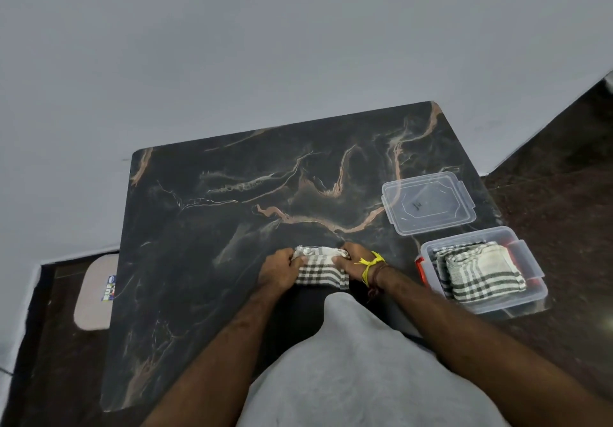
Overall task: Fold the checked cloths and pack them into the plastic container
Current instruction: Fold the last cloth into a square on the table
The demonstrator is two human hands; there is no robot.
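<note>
Head view: a person stands at a dark marbled surface, both hands on one checked cloth
Cloth position: near edge of the surface, straight ahead of the body, folded to a small bundle
Long axis: runs left to right, from one hand across to the other
Left hand: fingers curled round the cloth's left end, pinching it
Right hand: fingers curled over the right end, gripping it
Plastic container: to the right of the hands, near the right edge, open, with folded checked cloths already inside
Lid: lies flat just beyond the container
Nearer hand: the right, so the bundle likely travels sideways to the right to reach the container
</note>
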